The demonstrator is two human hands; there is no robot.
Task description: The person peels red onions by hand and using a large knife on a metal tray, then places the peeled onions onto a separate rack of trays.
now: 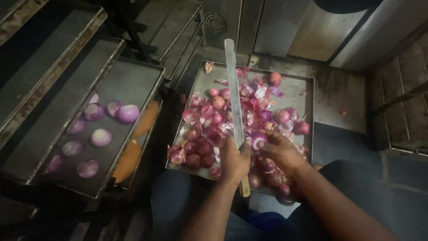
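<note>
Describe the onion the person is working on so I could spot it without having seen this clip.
Start at the metal tray heaped with red onions and skins in front of the person. At its near edge, the right hand pinches one onion beside the long knife held by the left hand. Unlike its dark-skinned neighbours, it shows a pale cut face.

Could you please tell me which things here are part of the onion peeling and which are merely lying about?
In use: left hand gripping the long knife; right hand holding an onion; tray of unpeeled onions and skins; tray of peeled onions.

Lying about: orange items under the peeled-onion tray; stacked empty trays; metal cabinet.
</note>
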